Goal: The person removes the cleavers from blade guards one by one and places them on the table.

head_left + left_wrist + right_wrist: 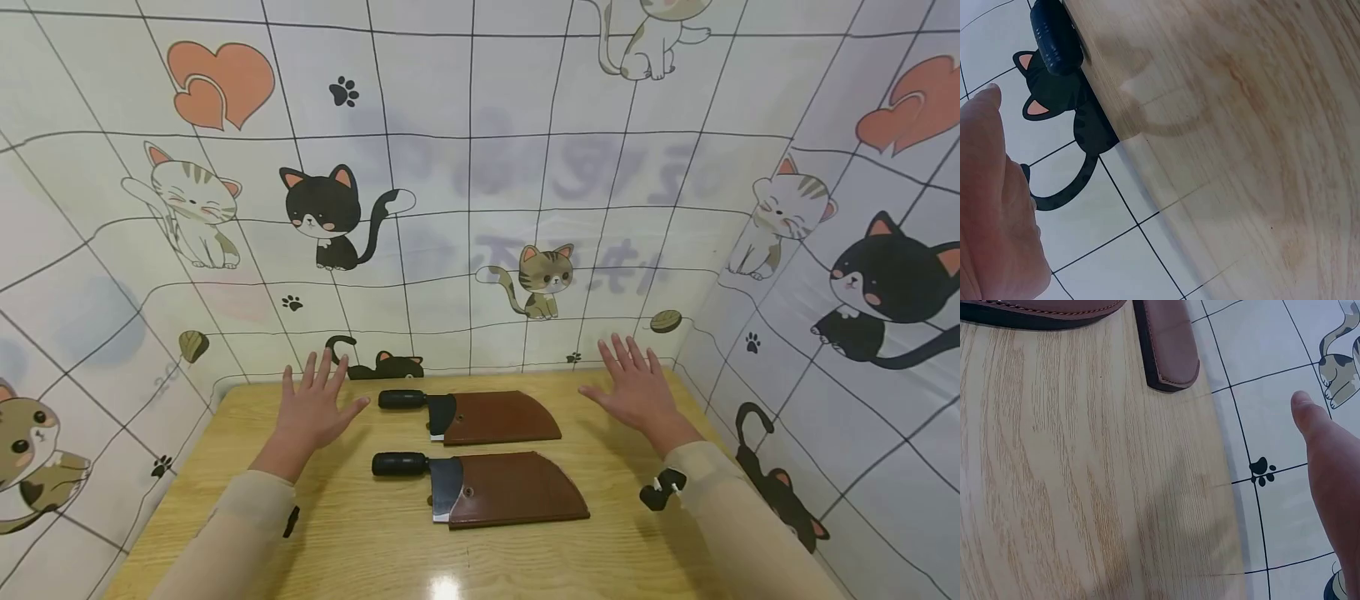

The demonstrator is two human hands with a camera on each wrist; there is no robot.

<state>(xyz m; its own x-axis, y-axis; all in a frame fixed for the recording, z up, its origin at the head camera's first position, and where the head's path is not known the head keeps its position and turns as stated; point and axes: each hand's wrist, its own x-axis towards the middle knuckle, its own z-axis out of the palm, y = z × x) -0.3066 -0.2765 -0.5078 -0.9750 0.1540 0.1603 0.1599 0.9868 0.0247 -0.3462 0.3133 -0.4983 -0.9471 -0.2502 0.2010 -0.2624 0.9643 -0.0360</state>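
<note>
Two cleavers with black handles lie on the table, one behind the other, their blades mostly covered by brown leather sheaths. The rear cleaver is near the wall; the front cleaver lies closer to me. Both handles point left. My left hand is spread above the table, left of the rear handle, touching neither cleaver. To the right of the sheaths, my right hand is also spread and holds nothing. In the right wrist view its thumb shows beyond the sheath tips.
The wooden table meets a white wall covering printed with grid lines, cats and hearts. This covering encloses the table at the back, left and right. A dark band with a black piece is on the right wrist.
</note>
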